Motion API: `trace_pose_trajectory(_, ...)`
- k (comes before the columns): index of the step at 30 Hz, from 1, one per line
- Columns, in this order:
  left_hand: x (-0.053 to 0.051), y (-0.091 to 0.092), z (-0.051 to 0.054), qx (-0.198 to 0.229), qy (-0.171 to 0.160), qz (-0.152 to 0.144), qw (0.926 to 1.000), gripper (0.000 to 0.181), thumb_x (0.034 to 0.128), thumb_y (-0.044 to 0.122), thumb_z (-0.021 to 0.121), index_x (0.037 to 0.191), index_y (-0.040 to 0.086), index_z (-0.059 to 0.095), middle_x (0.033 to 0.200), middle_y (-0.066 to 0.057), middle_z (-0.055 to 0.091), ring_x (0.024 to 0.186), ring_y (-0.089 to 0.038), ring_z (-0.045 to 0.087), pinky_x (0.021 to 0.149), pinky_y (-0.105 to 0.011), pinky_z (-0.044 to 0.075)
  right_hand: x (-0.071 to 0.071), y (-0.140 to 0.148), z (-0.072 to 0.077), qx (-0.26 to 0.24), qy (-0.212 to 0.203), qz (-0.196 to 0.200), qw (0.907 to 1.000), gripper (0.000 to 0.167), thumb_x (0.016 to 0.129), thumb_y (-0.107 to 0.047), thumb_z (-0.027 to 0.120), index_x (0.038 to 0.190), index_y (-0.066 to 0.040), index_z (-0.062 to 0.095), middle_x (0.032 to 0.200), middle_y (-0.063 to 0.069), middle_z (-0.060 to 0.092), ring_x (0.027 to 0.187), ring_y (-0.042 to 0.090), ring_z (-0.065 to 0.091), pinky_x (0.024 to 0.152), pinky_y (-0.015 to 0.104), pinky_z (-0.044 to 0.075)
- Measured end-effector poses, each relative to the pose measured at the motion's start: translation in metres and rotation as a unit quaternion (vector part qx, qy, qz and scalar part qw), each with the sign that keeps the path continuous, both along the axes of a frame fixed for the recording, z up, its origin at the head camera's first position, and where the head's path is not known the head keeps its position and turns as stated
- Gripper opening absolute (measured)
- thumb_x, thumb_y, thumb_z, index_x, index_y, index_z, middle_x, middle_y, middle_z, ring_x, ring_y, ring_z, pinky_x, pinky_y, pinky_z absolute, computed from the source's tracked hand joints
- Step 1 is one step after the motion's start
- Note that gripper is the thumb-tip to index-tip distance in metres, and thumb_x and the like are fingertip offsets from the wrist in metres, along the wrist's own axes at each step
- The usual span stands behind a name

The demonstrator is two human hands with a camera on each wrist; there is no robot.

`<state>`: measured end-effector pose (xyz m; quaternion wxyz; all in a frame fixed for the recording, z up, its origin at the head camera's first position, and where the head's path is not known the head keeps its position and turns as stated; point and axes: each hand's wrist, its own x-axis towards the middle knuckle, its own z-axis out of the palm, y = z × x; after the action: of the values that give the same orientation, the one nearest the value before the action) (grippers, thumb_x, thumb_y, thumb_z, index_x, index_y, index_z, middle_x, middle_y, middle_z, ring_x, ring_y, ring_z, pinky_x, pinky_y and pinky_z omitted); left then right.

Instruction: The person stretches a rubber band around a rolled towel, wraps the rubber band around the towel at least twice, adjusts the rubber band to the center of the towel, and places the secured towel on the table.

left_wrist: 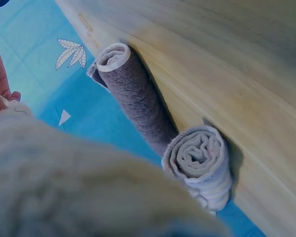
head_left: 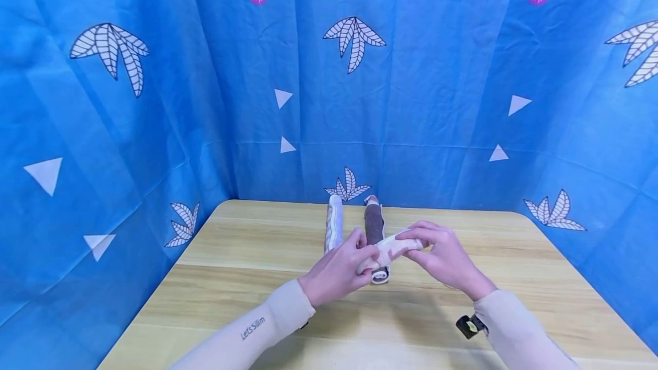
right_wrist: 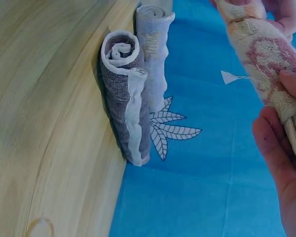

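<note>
Both hands hold a cream rolled towel [head_left: 394, 248] with a pinkish pattern above the table. My left hand [head_left: 343, 267] grips its left end, and my right hand [head_left: 441, 253] pinches the right end between thumb and fingers. In the right wrist view the rolled towel [right_wrist: 266, 57] shows its fuzzy weave, with the right hand [right_wrist: 281, 163] round its lower end. Behind and partly below it lies a dark grey-purple rolled towel [head_left: 374, 222] with white edging. Left of that one lies a pale lavender rolled towel [head_left: 334, 224], its near end hidden by my left hand.
The wooden table [head_left: 247, 278] runs back to a blue patterned curtain [head_left: 349, 101], which also hangs along both sides. Both lying rolls sit near the table's back edge, side by side with a narrow gap between them.
</note>
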<state>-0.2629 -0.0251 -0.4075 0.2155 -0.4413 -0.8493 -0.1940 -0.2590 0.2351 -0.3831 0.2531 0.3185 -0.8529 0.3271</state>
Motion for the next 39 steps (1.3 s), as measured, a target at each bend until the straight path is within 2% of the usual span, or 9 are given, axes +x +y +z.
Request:
trace_pose_trajectory(4,-0.003,0.000,-0.003,-0.005,-0.010,0.004,0.9999,0.021,0.0865,0.014,0.074,0.105,0.020,0.064,0.101,0.000,0.040,0.069,-0.003,0.048,0.055,-0.004,0.038,-0.001,-0.003,0.000,0.005,-0.009,0.000,0.9999,0.031,0.078,-0.007,0.083,0.104,-0.023,0.078,0.102,-0.012,0.070,0.083,0.006,0.057,0.069,0.032,0.048)
trace_pose_trajectory(8,-0.006,-0.001,-0.007,-0.002,0.000,-0.003,1.0000,0.021,0.0873,0.013,0.073,0.103,0.021,0.062,0.102,0.000,0.041,0.066,-0.003,0.048,0.053,-0.004,0.037,-0.002,-0.004,0.000,0.011,-0.012,-0.006,0.9999,0.031,0.078,-0.007,0.083,0.104,-0.024,0.078,0.101,-0.012,0.070,0.085,0.006,0.058,0.070,0.031,0.048)
trace_pose_trajectory(13,-0.008,-0.003,-0.013,0.009,0.029,-0.005,0.9995,0.035,0.0894,0.012,0.073,0.120,0.025,0.061,0.107,0.000,0.045,0.066,-0.003,0.050,0.055,-0.003,0.037,-0.001,-0.002,0.003,0.008,-0.023,-0.022,0.9995,0.029,0.079,-0.007,0.083,0.103,-0.023,0.077,0.100,-0.012,0.070,0.085,0.007,0.059,0.070,0.027,0.048)
trace_pose_trajectory(17,-0.007,-0.003,-0.013,0.014,0.061,-0.008,0.9980,0.044,0.0915,0.011,0.069,0.133,0.025,0.061,0.110,-0.002,0.048,0.067,-0.004,0.051,0.057,-0.004,0.039,0.000,0.000,0.005,0.003,-0.025,-0.038,0.9990,0.028,0.079,-0.007,0.083,0.102,-0.022,0.078,0.099,-0.011,0.072,0.084,0.007,0.060,0.069,0.027,0.048)
trace_pose_trajectory(20,-0.007,-0.002,-0.011,0.007,0.069,-0.010,0.9975,0.039,0.0921,0.011,0.069,0.128,0.024,0.064,0.107,-0.001,0.045,0.065,-0.004,0.048,0.054,-0.004,0.036,0.000,-0.001,0.005,0.005,-0.015,-0.044,0.9989,0.027,0.079,-0.008,0.084,0.101,-0.021,0.078,0.098,-0.011,0.072,0.084,0.007,0.060,0.069,0.027,0.049)
trace_pose_trajectory(24,-0.008,0.001,-0.009,-0.009,0.068,-0.007,0.9976,0.027,0.0901,0.012,0.072,0.114,0.022,0.064,0.101,-0.001,0.040,0.061,-0.003,0.044,0.050,-0.003,0.032,0.002,-0.004,0.003,0.007,-0.002,-0.045,0.9990,0.025,0.078,-0.008,0.085,0.100,-0.019,0.078,0.095,-0.010,0.072,0.081,0.007,0.060,0.067,0.027,0.050)
trace_pose_trajectory(29,-0.009,0.002,-0.009,-0.026,0.061,0.002,0.9978,0.022,0.0875,0.013,0.075,0.104,0.019,0.062,0.098,-0.002,0.040,0.062,-0.003,0.045,0.049,-0.004,0.032,0.003,-0.009,0.002,0.015,0.001,-0.055,0.9984,0.026,0.077,-0.008,0.085,0.100,-0.018,0.079,0.095,-0.008,0.072,0.078,0.007,0.059,0.065,0.025,0.049)
trace_pose_trajectory(35,-0.009,0.001,-0.011,-0.038,0.066,0.005,0.9971,0.017,0.0862,0.016,0.073,0.096,0.019,0.059,0.099,-0.002,0.042,0.064,-0.002,0.047,0.050,-0.004,0.034,0.003,-0.012,0.001,0.022,-0.018,-0.060,0.9978,0.025,0.078,-0.010,0.085,0.101,-0.019,0.079,0.094,-0.007,0.073,0.080,0.009,0.060,0.068,0.027,0.049)
trace_pose_trajectory(39,-0.009,-0.001,-0.013,-0.033,0.071,-0.006,0.9969,0.016,0.0836,0.016,0.072,0.089,0.020,0.058,0.097,-0.002,0.041,0.060,-0.001,0.044,0.048,-0.005,0.032,0.004,-0.010,-0.001,0.024,-0.036,-0.061,0.9972,0.026,0.078,-0.011,0.085,0.102,-0.019,0.079,0.096,-0.007,0.074,0.083,0.009,0.062,0.070,0.028,0.050)
